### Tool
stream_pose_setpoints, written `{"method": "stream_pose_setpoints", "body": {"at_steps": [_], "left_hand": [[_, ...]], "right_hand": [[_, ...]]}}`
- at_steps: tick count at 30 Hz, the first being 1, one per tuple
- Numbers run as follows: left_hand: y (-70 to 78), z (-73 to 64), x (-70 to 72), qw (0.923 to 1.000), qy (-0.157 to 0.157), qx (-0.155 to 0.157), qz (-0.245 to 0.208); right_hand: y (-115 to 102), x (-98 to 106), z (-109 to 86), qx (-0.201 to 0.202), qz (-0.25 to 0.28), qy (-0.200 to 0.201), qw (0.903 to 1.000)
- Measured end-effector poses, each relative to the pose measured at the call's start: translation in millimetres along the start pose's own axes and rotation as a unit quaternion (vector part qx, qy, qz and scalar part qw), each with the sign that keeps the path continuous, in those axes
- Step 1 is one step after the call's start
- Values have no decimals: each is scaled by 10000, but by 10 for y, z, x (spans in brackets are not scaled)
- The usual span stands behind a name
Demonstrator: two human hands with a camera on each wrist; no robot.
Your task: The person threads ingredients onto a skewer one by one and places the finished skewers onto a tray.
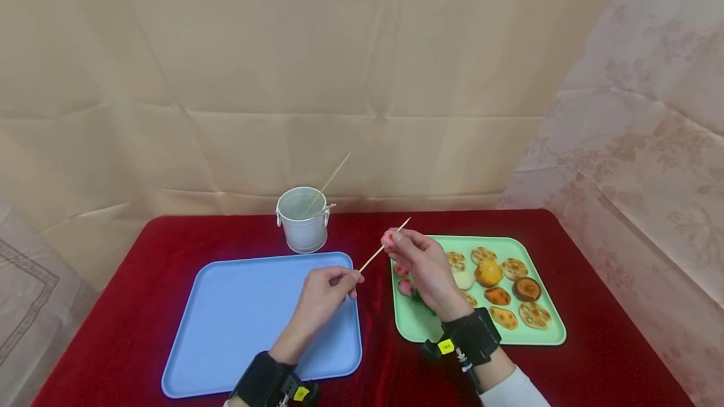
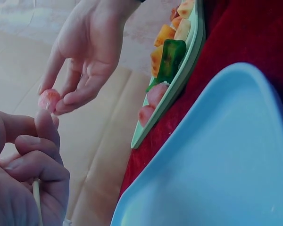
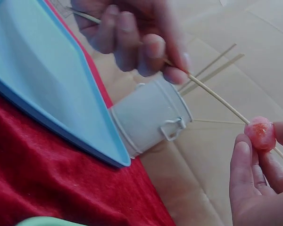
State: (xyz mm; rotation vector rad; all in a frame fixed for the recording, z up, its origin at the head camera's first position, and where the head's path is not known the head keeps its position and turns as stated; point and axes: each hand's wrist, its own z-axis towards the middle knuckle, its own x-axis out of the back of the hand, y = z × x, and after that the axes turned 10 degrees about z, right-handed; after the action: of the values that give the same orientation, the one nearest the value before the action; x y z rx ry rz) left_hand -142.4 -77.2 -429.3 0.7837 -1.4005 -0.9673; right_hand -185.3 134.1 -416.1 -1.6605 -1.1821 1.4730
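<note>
My left hand [image 1: 323, 297] grips a thin wooden skewer [image 1: 372, 259] over the right edge of the blue tray [image 1: 249, 319]. Between the thumb and fingers of my right hand [image 1: 428, 269] is a small pink ball [image 3: 260, 133], like a play-food meatball. The skewer passes through this ball, and its tip sticks out on the far side. My right hand hovers above the left part of the green tray [image 1: 411, 325]. On that tray lie more pink balls [image 2: 156, 94] and a green pepper piece [image 2: 172, 59], partly hidden by the hand in the head view.
A white metal pail [image 1: 305, 232] with several skewers stands behind the blue tray. Lotus root slices [image 1: 534, 314], a brown mushroom [image 1: 526, 289] and yellow pieces [image 1: 503, 317] lie on the green tray. A red cloth [image 1: 124, 331] covers the table, with a beige curtain [image 1: 254, 80] behind it.
</note>
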Motion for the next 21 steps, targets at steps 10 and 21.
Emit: {"method": "stream_pose_setpoints", "body": {"at_steps": [10, 21], "left_hand": [[38, -14, -40, 9996, 7, 258, -63], [51, -10, -59, 9996, -25, 203, -202]], "right_hand": [[51, -50, -48, -275, -600, -58, 9978], [184, -105, -68, 274, -520, -469, 9972]]}}
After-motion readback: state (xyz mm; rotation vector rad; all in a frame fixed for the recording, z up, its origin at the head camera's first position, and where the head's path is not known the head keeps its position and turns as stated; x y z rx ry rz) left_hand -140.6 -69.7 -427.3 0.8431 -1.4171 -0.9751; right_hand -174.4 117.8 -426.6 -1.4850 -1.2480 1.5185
